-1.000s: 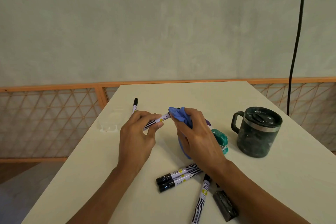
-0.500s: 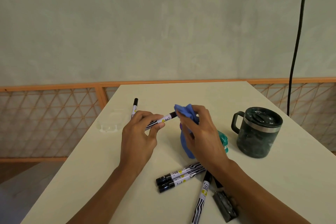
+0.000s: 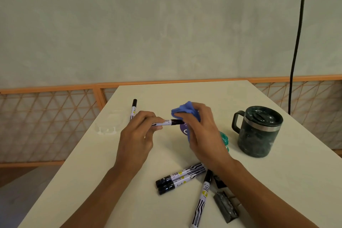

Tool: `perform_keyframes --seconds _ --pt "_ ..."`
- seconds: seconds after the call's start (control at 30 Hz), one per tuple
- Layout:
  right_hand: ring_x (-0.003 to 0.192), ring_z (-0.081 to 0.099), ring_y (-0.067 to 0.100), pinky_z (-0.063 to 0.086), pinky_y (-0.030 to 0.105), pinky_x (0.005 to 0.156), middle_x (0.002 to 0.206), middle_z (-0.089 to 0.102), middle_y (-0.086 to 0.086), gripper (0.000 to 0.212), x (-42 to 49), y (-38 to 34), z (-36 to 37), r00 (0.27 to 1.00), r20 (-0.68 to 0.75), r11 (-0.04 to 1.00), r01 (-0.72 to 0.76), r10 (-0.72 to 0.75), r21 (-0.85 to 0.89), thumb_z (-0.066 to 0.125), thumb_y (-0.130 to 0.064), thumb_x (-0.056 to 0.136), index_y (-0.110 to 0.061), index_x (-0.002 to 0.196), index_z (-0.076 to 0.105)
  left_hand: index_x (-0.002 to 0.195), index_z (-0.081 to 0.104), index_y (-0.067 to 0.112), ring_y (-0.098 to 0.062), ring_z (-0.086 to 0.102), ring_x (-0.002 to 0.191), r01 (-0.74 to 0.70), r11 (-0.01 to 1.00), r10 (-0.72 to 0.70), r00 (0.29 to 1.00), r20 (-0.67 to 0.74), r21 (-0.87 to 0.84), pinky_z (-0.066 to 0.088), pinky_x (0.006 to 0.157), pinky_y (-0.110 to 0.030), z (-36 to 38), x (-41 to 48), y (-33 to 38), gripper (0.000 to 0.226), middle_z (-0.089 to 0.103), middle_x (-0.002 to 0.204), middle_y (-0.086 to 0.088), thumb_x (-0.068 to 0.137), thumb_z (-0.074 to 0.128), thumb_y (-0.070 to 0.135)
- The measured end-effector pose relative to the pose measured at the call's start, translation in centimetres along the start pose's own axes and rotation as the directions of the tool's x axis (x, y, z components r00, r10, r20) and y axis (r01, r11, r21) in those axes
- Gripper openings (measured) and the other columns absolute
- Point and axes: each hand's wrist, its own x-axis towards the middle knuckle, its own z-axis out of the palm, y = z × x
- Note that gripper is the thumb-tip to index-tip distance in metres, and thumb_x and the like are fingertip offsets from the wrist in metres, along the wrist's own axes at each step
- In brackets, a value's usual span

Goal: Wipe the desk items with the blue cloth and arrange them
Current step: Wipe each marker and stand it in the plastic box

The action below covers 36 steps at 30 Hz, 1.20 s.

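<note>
A black-and-white marker (image 3: 169, 122) is being pinched between the thumb and curled fingers of the left hand (image 3: 136, 135). It is being held roughly level above the table (image 3: 240, 94), with its black capped end pointing toward the right hand (image 3: 203, 131). The blue cloth (image 3: 184, 110) is being gripped in a bunch by the curled fingers of the right hand, and its lower fold is being held just over the marker's black end. Whether cloth and cap are touching cannot be told. Directly below that grip, a purple round thing (image 3: 183, 130) with a white mark is being half hidden by the right hand.

Beyond the left grip, a second marker (image 3: 133, 109) is lying on the table, with its cap pointing away from the person and its near end being covered by the left fingers. Out past the left grip, near the table edge, a clear plastic thing (image 3: 111, 126) is only faintly being seen.

Nearer the person than both grips, a pair of markers (image 3: 180, 176) is lying side by side and touching. A further marker (image 3: 203, 196) and a dark metal piece (image 3: 225, 207) are lying beside the right forearm. On the outer side of the right grip, a green thing (image 3: 224, 138) is being partly hidden by the hand. Farther out, a dark lidded mug (image 3: 259, 131) is standing upright, with its handle turned toward the hands.
</note>
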Motion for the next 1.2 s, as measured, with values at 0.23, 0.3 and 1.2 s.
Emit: perform_keyframes --seconds 0.23,0.3,1.2 --pt "0.13 0.052 0.027 0.054 0.044 0.101 0.141 0.052 0.005 0.057 0.1 1.4 -0.1 0.997 -0.043 0.997 -0.068 0.069 0.029 0.063 0.011 0.092 -0.024 0.137 0.069 0.109 0.082 0.011 -0.006 0.066 0.097 0.055 0.996 -0.057 0.998 -0.029 -0.069 0.044 0.101 -0.007 -0.5 0.1 -0.4 0.038 0.069 0.106 -0.001 0.085 0.08 -0.018" --pt "0.134 0.051 0.026 0.052 0.037 0.107 0.145 0.051 0.002 0.062 0.0 0.6 -0.2 0.999 -0.046 0.999 -0.023 0.025 0.049 0.064 0.012 0.095 -0.026 0.143 0.064 0.11 0.082 0.013 -0.007 0.067 0.099 0.053 0.996 -0.056 0.998 -0.029 -0.071 0.047 0.105 -0.013 -0.3 0.1 -0.5 0.036 0.069 0.107 0.0 0.086 0.081 -0.015" --pt "0.121 0.071 0.016 0.059 0.033 0.098 0.132 0.075 -0.006 0.039 1.1 -0.3 -1.4 0.857 0.279 0.504 -0.486 0.432 0.714 0.067 -0.012 0.105 -0.025 0.141 0.062 0.106 0.084 0.028 -0.018 0.078 0.09 0.673 0.531 -0.552 0.736 0.392 -0.516 0.062 0.087 -0.03 0.7 -0.1 0.9 0.015 0.082 0.097 0.004 0.092 0.085 0.023"
